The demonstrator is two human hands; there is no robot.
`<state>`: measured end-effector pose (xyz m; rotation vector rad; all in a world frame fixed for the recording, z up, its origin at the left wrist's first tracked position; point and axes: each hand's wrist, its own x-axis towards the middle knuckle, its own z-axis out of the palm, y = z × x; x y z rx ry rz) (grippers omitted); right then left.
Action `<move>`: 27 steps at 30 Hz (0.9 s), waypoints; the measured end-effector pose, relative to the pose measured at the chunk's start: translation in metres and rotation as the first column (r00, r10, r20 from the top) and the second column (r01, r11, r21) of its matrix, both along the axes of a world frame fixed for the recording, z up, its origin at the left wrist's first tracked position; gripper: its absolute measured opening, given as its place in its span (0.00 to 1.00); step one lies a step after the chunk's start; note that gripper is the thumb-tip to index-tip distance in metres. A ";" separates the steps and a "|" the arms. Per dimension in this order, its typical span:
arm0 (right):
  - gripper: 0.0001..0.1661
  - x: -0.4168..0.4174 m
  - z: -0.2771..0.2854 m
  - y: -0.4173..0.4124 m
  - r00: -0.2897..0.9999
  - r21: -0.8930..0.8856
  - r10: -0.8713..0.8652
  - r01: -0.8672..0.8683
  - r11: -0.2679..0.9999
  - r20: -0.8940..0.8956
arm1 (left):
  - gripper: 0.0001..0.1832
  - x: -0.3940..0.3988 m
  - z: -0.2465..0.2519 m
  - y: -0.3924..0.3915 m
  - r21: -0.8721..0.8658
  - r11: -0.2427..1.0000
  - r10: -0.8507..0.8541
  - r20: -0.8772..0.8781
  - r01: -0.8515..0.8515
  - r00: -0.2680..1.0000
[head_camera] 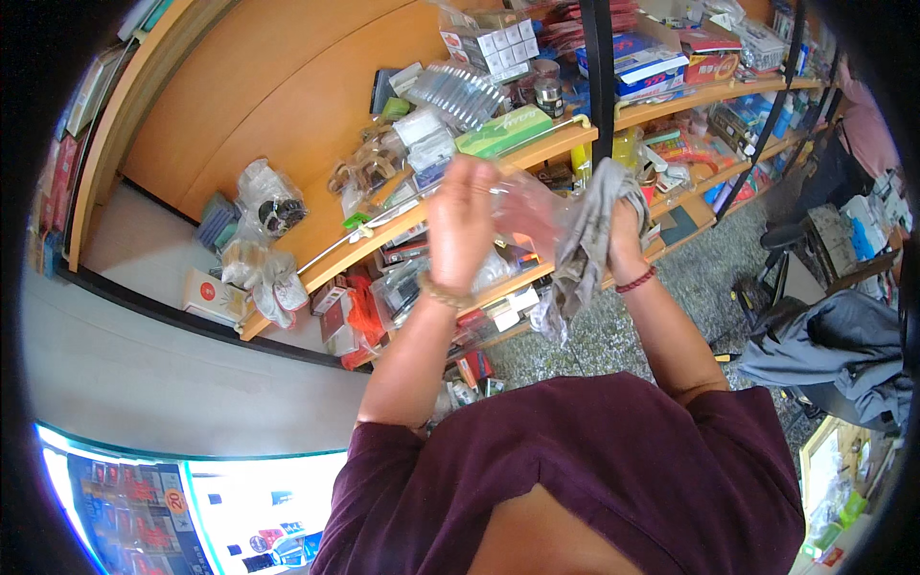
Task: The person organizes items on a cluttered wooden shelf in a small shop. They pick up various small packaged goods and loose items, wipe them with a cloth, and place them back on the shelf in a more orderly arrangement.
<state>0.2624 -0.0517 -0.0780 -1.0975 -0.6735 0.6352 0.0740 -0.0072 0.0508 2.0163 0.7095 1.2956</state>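
My left hand (462, 226), slightly blurred, is raised before the shelf edge. Its fingers curl at one side of a clear plastic packet (530, 219) with something pinkish red inside. The grip on that packet is partly hidden behind the hand. My right hand (627, 233) clutches a crumpled grey cloth (588, 233), which hangs down in folds and meets the packet's other side. Just behind my left hand, a green box (507, 131) lies along the front rail of the wooden shelf (399, 233).
Plastic-wrapped goods (269, 198) and a white box (214, 296) sit left. A black shelf post (598, 72) rises beside a blue box (636, 65). Lower shelves hold packets, including a red bag (363, 313). Grey clothing (834, 345) lies right; a lit glass display case (194, 517) stands lower left.
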 end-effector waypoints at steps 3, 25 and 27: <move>0.22 0.023 -0.038 0.006 0.901 0.102 0.297 -0.279 0.955 -0.316 | 0.11 -0.015 0.022 0.013 0.072 0.997 0.002 0.024 -0.004 1.000; 0.15 -0.059 0.056 -0.021 0.829 0.135 0.480 -0.461 0.877 -0.288 | 0.18 -0.052 0.059 0.003 0.462 0.675 -0.234 -0.606 0.576 0.761; 0.16 -0.056 0.044 -0.016 0.778 0.122 0.569 -0.558 0.821 -0.266 | 0.17 -0.053 0.070 0.004 0.436 0.587 -0.229 -0.719 0.682 0.657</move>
